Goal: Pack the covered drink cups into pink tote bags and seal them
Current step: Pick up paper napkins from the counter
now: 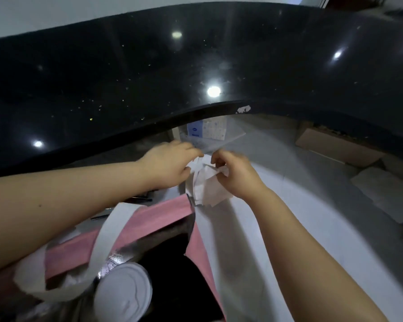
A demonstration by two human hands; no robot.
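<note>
Nearest the viewer, a covered cup (123, 293) stands upright inside the open pink tote bag (163, 217), lid up, its body hidden by the foil lining. Beyond the bag's far rim the left hand (168, 166) and right hand (237, 175) meet, each with fingers curled, pinching one crumpled white sheet (207, 189); the bag's mouth lies below them, toward the viewer, about equally near both. Blur hides whether the sheet is paper or film; the black table (149, 73) arches behind.

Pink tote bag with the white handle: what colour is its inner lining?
Shiny silver foil lining, clearest in head view.
</note>
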